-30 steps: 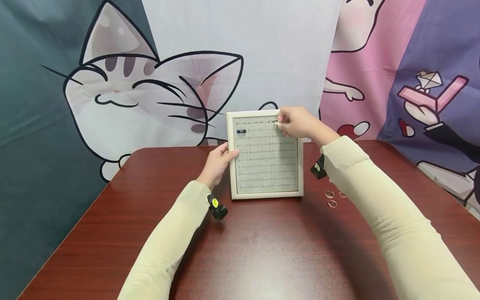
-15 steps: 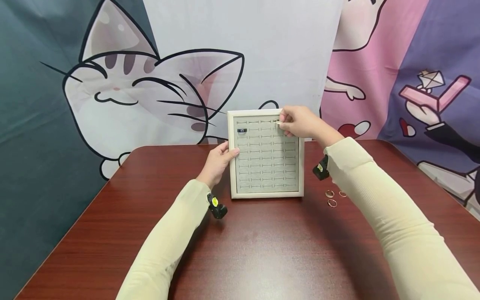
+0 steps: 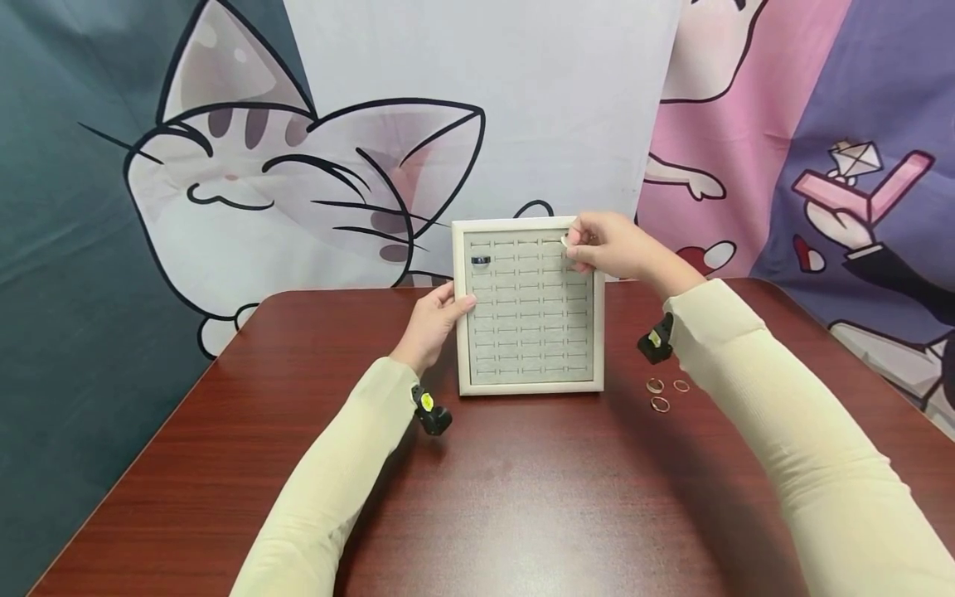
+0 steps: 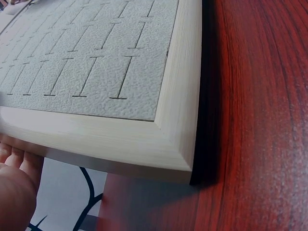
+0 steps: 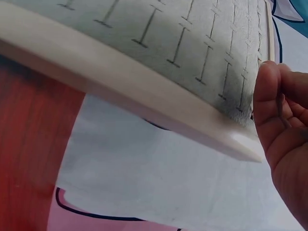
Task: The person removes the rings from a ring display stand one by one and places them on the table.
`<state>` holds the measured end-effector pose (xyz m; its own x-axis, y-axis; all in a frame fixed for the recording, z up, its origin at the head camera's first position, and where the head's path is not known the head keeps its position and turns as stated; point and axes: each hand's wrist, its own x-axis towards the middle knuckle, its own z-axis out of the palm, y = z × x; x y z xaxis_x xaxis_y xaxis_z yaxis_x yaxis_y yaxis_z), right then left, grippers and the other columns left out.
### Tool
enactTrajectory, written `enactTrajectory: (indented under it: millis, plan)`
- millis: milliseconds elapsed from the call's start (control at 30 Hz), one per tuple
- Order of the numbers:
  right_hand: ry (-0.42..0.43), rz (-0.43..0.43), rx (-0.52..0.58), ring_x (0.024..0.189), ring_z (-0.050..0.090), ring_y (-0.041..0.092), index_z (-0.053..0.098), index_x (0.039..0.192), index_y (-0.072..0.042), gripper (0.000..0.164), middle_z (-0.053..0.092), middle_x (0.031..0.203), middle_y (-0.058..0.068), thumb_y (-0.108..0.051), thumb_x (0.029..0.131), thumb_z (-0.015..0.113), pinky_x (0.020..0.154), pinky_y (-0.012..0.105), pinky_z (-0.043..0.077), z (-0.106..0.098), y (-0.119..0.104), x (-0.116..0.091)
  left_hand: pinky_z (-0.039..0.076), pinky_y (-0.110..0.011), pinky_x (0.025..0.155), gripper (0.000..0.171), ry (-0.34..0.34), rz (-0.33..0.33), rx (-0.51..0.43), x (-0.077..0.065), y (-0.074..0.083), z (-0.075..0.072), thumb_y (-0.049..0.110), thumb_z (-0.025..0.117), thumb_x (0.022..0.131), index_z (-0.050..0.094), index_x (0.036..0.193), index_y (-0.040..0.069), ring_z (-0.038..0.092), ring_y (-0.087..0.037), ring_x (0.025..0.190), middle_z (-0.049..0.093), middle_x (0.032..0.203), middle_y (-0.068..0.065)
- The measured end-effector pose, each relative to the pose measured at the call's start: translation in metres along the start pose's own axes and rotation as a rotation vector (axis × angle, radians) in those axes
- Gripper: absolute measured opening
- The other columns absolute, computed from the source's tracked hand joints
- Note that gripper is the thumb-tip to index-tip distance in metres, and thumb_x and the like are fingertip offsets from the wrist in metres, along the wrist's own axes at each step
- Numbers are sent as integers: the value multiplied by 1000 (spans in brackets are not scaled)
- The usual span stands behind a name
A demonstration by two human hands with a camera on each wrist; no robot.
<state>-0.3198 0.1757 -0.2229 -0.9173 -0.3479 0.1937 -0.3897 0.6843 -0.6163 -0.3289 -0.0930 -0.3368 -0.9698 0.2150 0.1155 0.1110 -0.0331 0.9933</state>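
A ring display board (image 3: 529, 318), grey with rows of slots in a pale frame, stands upright on the table. My left hand (image 3: 435, 325) grips its left side, thumb in front and fingers behind; the left wrist view shows those fingers (image 4: 19, 161) under the frame edge. A dark blue ring (image 3: 481, 260) sits in a slot at the upper left. At the top right corner, my right hand (image 3: 608, 245) pinches a small pale ring (image 3: 564, 241), mostly covered by the fingertips. In the right wrist view, the right hand (image 5: 286, 115) hides that ring.
Three loose rings (image 3: 660, 405) lie on the reddish-brown wooden table (image 3: 522, 489), right of the board and below the right forearm. A cloth backdrop (image 3: 567, 108) printed with cartoon figures hangs behind the table.
My right hand has shifted right along the board's top row, still pinching the small ring. All three loose rings now show more fully. The left hand and board have barely moved.
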Motion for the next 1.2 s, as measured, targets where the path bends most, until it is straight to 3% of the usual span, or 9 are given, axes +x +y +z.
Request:
enactTrajectory:
  millis: [367, 567, 800, 1200]
  plan:
    - [29, 38, 82, 64, 59, 20, 50, 85, 0, 11, 59, 72, 10, -5, 89, 60, 58, 26, 50, 2, 26, -36, 50, -30, 88, 37, 6, -8, 3, 0, -1, 0, 23, 61, 90, 56, 125, 13, 65, -17, 97, 65, 116, -8]
    - [-26, 77, 86, 63, 59, 13, 50, 87, 1, 13, 59, 75, 9, -7, 88, 61, 60, 28, 52, 2, 44, -58, 50, -30, 87, 36, 6, 1, 7, -1, -3, 1, 23, 61, 90, 57, 124, 13, 65, -16, 96, 65, 115, -8]
    - [-31, 118, 79, 60, 58, 12, 51, 85, 1, 16, 58, 69, 5, -9, 87, 64, 57, 28, 51, -5, 68, -84, 50, -30, 87, 35, 7, 8, -3, 0, -1, 1, 21, 61, 90, 57, 124, 13, 65, -17, 96, 66, 114, -9]
    - [-132, 188, 198, 61, 59, 13, 49, 86, 6, 16, 58, 72, 7, -1, 84, 63, 59, 31, 55, -2, 105, -127, 50, -30, 87, 36, 13, 3, -8, -1, -2, 1, 22, 61, 90, 56, 124, 12, 65, -16, 94, 65, 115, -9]
